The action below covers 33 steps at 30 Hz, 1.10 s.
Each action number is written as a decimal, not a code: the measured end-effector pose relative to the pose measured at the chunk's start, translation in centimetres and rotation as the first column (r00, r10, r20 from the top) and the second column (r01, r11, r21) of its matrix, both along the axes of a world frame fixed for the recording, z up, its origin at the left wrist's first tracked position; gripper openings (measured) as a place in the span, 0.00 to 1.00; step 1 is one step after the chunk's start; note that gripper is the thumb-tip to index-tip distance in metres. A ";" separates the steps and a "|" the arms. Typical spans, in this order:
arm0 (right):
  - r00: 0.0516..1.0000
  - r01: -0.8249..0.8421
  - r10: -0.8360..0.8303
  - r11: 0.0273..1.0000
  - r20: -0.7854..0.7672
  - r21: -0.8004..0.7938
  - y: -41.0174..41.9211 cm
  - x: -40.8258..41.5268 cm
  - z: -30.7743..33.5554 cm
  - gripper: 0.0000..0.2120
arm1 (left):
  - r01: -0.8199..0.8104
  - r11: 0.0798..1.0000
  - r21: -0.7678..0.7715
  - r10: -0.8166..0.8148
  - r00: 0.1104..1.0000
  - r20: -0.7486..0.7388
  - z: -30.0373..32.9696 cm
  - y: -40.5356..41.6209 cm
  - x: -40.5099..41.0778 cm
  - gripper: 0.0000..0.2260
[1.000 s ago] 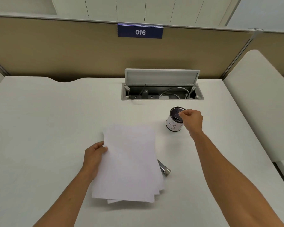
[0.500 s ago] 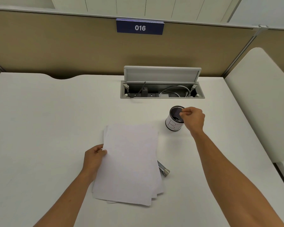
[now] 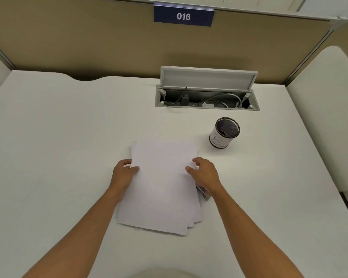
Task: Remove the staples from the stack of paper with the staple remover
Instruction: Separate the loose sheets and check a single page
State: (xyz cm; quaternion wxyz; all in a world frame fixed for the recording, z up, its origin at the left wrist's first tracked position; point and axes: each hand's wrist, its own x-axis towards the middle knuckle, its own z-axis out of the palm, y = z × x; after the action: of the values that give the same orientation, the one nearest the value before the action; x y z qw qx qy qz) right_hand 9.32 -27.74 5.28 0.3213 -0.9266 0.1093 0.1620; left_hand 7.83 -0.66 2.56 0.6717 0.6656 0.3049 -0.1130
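Matt paper stack [image 3: 161, 187], mesh-metal cup [image 3: 225, 132]

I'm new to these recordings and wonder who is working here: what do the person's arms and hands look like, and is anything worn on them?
Both arms are bare right down to the lower frame edge: no sleeves show. The left hand and right hand are bare too, with no gloves. I see no watch, bracelet or ring on either wrist or hand, and no markings or cables.
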 end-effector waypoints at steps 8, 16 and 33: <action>0.997 0.074 -0.066 0.981 -0.049 0.177 1.0 -0.4 0.0 0.31 | 0.203 0.979 0.000 -0.201 0.969 0.143 2.4 -0.1 -0.4 0.25; 0.961 0.260 -0.247 0.663 -0.123 0.702 0.3 -0.2 1.4 0.27 | 0.315 0.948 0.047 -0.309 0.870 0.384 7.7 0.7 -0.4 0.20; 0.849 -0.128 -0.347 0.598 0.400 0.791 2.9 0.5 10.0 0.11 | 0.035 0.968 0.249 -0.197 0.725 0.660 13.4 0.2 -0.1 0.17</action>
State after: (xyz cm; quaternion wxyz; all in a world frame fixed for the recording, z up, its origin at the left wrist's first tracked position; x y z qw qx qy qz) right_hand 9.85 -24.84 15.28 0.7246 -0.6843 -0.0053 -0.0818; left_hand 7.70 -0.50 15.97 0.6503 0.7484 0.0065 0.1302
